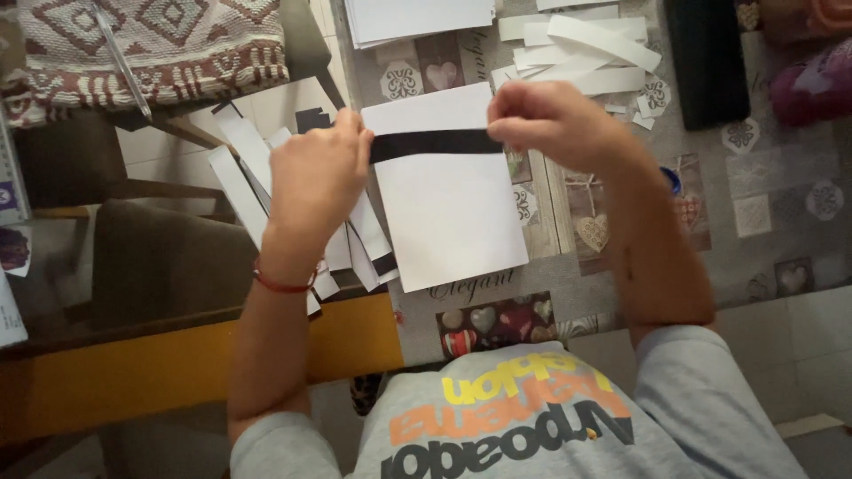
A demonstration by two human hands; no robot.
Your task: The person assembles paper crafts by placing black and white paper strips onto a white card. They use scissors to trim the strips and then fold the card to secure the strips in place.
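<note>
Head view, looking down. Worktop (763, 257) covered in a patterned cloth with hearts and tiles, taking up the right and middle of the frame. Left of it a dark brown chair (160, 257) and a yellow-orange surface (106, 372) below it. Top left, a woven cushion (151, 44) in red-brown and cream with a clear pen-like stick lying across it. Bottom, the person's grey shirt with coloured print. On the worktop, a white sheet (453, 213) lies flat between the two hands, tilted slightly. Top centre, a stack of white paper (417, 16). Top right, a heap of white strips (586, 49), and beside it a flat black object (706, 58). Under the left hand, a fan of white and black-tipped strips (244, 168) hangs off the worktop edge.

Left hand (319, 177) pinches the left end of a black strip (435, 145); right hand (546, 120) pinches its right end, fingers pressed together on it. Black strip is stretched level between the hands, just above the upper part of the white sheet; cannot tell if it touches the sheet. Thin red bracelet (284, 286) on the left wrist.
</note>
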